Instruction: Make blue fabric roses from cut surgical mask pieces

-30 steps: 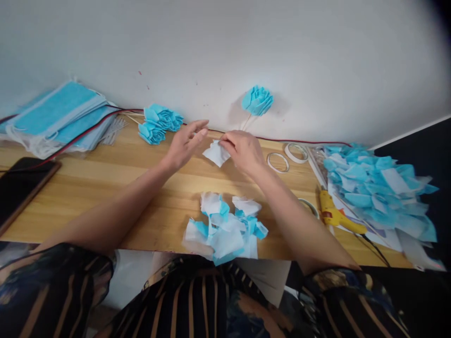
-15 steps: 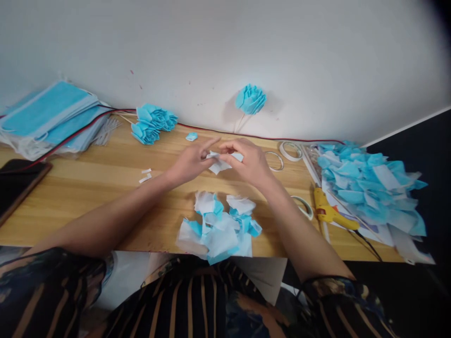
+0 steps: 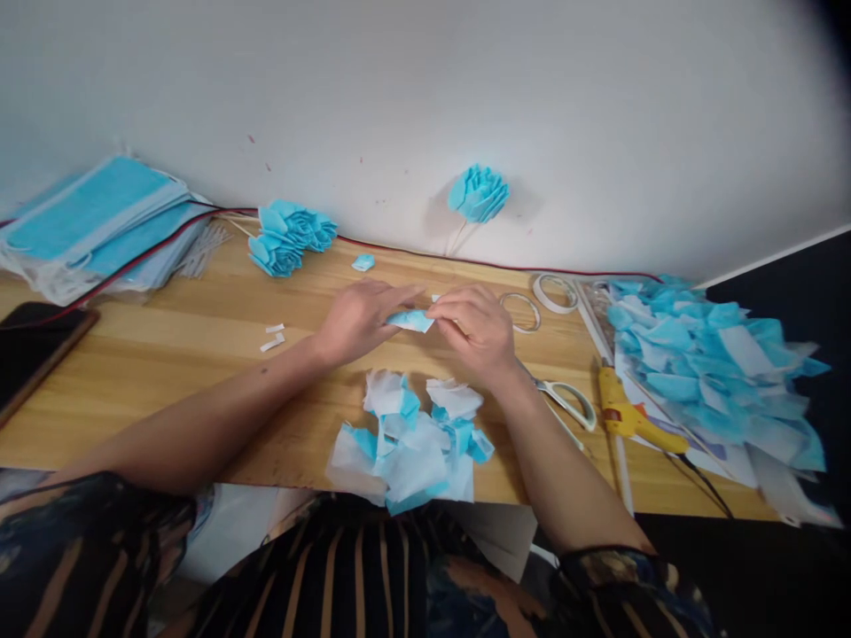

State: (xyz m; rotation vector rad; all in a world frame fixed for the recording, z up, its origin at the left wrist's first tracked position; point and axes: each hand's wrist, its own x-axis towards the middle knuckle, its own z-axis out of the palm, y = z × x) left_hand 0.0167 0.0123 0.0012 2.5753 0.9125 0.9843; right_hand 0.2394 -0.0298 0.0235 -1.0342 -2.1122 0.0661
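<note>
Between my two hands, above the middle of the table, is a small light-blue and white fabric petal. My left hand pinches its left end, with the index finger stretched along the top. My right hand grips the right end between thumb and fingers. Closer to my body lies a loose pile of blue and white fabric pieces. A small folded blue piece rests beyond my left hand. One blue fabric flower on a thin stick leans against the wall.
Blue flowers and stacked face masks lie at the back left, a phone at the left edge. On the right are tape rolls, scissors, a yellow glue gun and a heap of blue petals.
The petal has turned in my hands, from mostly white and upright to a flatter strip showing blue. My right hand has shifted slightly right and down. More of the scissors shows.
</note>
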